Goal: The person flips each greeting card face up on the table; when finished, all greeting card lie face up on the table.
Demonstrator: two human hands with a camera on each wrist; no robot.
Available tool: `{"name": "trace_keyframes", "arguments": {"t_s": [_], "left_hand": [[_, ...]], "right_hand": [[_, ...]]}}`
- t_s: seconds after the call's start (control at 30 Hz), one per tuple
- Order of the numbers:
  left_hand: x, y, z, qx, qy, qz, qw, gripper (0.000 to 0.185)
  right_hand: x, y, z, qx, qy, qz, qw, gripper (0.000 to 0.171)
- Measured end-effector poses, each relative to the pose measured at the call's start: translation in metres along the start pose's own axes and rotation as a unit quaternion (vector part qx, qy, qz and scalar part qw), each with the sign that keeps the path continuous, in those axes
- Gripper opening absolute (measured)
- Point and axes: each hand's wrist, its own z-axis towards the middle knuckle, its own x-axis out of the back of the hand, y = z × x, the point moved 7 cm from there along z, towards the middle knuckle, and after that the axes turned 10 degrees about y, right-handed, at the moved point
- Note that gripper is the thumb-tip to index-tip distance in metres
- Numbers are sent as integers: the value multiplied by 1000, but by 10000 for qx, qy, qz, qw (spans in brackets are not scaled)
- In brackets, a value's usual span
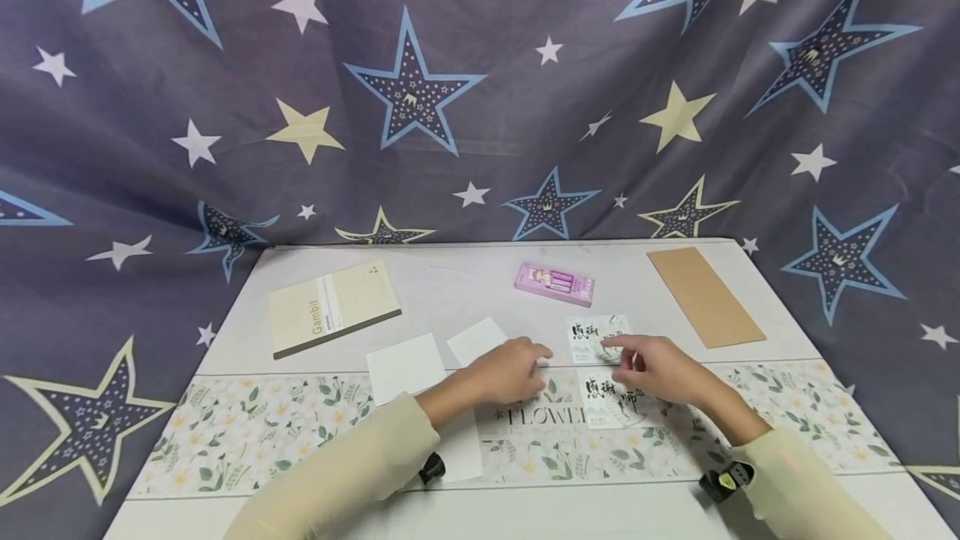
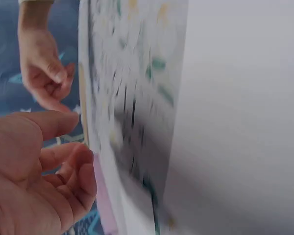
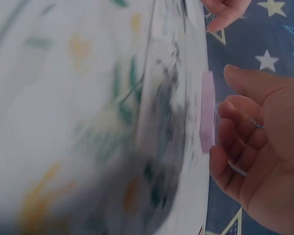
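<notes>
Calligraphy cards (image 1: 598, 338) under both hands, left hand (image 1: 510, 371) relaxed, right hand (image 1: 660, 369) loosely curled

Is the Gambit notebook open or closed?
Closed. The notebook lies flat on the table with its cream cover showing, and no inside pages are visible.

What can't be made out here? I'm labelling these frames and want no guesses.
- Near calligraphy card: partly covered by the right hand, head view.
- Whether either hand's fingers touch a card: too small, head view.
- Table print: motion-blurred, both wrist views.
- Pink box label: too small.
</notes>
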Motion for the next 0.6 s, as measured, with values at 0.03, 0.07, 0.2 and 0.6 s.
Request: {"name": "trace_keyframes", "arguments": {"t_s": [0.03, 0.07, 0.2, 0.6], "left_hand": [[6, -6, -2, 114, 37, -51, 9999, 52], [12, -12, -4, 228, 97, -91, 9997, 52], [34, -42, -10, 669, 365, -88, 9971, 54], [46, -111, -25, 1568, 558, 254, 9857, 74]], "right_hand": [[-2, -3, 5, 31, -26, 2, 10000, 51], [-4, -6, 9, 63, -39, 6, 10000, 51], [-17, -18, 28, 177, -103, 51, 9998, 51], [-63, -40, 70, -120, -43, -483, 9988, 48]]}}
